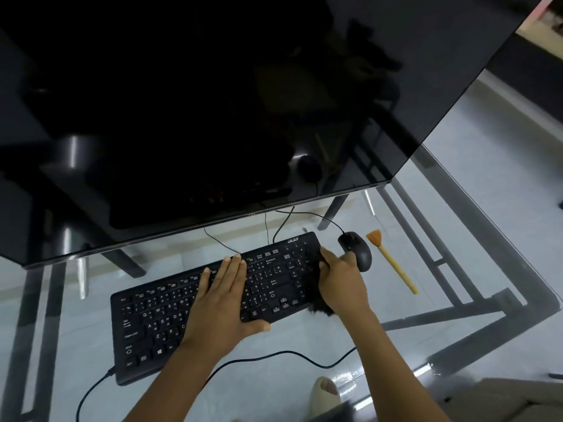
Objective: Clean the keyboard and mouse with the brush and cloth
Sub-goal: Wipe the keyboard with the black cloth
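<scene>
mouse [356, 250] between keyboard [213, 303] and brush [391, 261]

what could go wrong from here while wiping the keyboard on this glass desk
1. The right hand rubs a dark cloth at the keyboard's right end, close to the mouse; a wide stroke might knock it.
2. The left hand lies flat on the keys, so keys may get pressed if it is plugged in.
3. The brush lies loose beyond the mouse; a bumped mouse might push it.
</scene>
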The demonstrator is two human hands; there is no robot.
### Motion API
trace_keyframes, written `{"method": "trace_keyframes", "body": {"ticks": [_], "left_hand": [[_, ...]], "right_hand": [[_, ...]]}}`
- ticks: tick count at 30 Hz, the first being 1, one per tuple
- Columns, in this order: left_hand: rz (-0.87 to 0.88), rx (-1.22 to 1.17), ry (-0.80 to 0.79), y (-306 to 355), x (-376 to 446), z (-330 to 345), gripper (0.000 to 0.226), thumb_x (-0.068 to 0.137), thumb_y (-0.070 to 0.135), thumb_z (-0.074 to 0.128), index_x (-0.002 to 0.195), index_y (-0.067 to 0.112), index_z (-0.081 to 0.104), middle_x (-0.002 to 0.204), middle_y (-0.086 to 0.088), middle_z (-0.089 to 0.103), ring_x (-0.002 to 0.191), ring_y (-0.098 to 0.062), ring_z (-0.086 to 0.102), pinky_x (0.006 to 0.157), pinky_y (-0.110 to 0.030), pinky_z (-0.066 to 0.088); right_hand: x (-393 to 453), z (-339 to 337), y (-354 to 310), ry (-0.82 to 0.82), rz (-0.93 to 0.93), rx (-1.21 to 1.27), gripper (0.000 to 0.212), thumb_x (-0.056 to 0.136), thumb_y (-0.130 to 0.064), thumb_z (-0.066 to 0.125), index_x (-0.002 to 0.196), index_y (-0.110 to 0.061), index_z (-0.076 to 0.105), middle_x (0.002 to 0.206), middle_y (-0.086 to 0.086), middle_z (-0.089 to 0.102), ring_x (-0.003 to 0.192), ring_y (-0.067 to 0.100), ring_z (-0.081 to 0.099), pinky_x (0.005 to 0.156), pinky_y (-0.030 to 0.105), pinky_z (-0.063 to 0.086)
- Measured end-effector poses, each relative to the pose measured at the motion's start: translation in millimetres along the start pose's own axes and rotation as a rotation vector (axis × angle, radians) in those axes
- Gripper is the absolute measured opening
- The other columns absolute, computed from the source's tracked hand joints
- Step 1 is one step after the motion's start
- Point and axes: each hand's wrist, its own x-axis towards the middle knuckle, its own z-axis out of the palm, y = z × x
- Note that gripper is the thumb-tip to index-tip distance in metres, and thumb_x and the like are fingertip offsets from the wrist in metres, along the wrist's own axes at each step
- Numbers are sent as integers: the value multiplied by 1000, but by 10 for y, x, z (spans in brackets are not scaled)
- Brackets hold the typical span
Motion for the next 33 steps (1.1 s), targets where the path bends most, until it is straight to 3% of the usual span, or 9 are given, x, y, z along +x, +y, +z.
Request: {"method": "trace_keyframes", "body": {"ticks": [3, 7, 9, 13, 16, 20, 25, 30, 33], "left_hand": [[12, -1, 10, 4, 8, -4, 122, 61, 93, 29, 150, 10, 19, 159, -2, 13, 146, -16, 8, 115, -40, -4], [15, -31, 7, -1, 4, -4, 123, 59, 91, 35, 151, 11, 18, 159, -2, 12, 146, -15, 2, 115, -40, -4], [22, -43, 8, 3, -1, -29, 123, 59, 91, 34, 151, 11, 17, 159, -2, 11, 146, -15, 3, 115, -40, -3], [11, -48, 40, -31, -20, -18, 122, 60, 90, 28, 151, 16, -4, 157, 4, -12, 144, -11, -15, 115, -39, -12], [10, -8, 42, -62, -25, -17, 122, 61, 91, 30, 152, 12, 10, 160, -1, 4, 146, -14, -2, 115, -42, -7], [-156, -41, 90, -415, -262, -192, 128, 57, 92, 37, 152, 14, 3, 159, 1, -4, 145, -11, -10, 114, -44, -16], [-387, -72, 28, -1219, -850, -367, 143, 39, 104, 5, 152, 18, -1, 156, 8, -12, 141, -6, -16, 113, -46, -15], [-307, -287, 24, -1328, -903, -296, 144, 39, 104, 26, 151, 20, -7, 155, 12, -17, 140, 0, -19, 117, -40, -9], [-271, -345, 31, -1370, -990, -273, 140, 42, 101, 35, 149, 25, -13, 154, 15, -21, 139, 3, -22, 115, -35, -14]], "right_hand": [[139, 24, -408, 12, -52, 21, 36, 99, -18, 42, 131, -26, 55, 116, 13, 45, 88, 28, 57, 75, 34, 53], [-218, 267, -931, -119, -331, -36, 43, 96, -15, 45, 136, -27, 50, 122, 11, 41, 106, 28, 50, 79, 38, 53], [-152, 250, -796, -101, -305, -30, 42, 97, -19, 45, 136, -33, 50, 121, 9, 42, 104, 27, 53, 81, 39, 55], [128, 117, -474, -15, -38, -80, 37, 99, -20, 40, 132, -31, 52, 117, 13, 46, 100, 31, 55, 81, 39, 54], [-81, 227, -875, -116, -216, -76, 36, 97, -20, 37, 129, -30, 50, 122, 9, 45, 98, 26, 50, 82, 35, 52], [-190, 235, -1115, -223, -357, -58, 44, 97, -17, 44, 139, -29, 47, 124, 9, 38, 110, 28, 48, 91, 43, 51], [-313, 202, -1237, -208, -267, -116, 51, 96, -8, 44, 144, -26, 42, 128, 12, 37, 112, 29, 48, 86, 37, 52], [-865, 534, -1927, -362, -592, 1, 61, 91, -6, 52, 146, -25, 36, 128, 12, 36, 114, 31, 44, 92, 42, 48], [-702, 561, -1833, -351, -490, 33, 55, 92, -8, 48, 141, -31, 45, 123, 8, 39, 107, 29, 51, 92, 39, 50]]}}
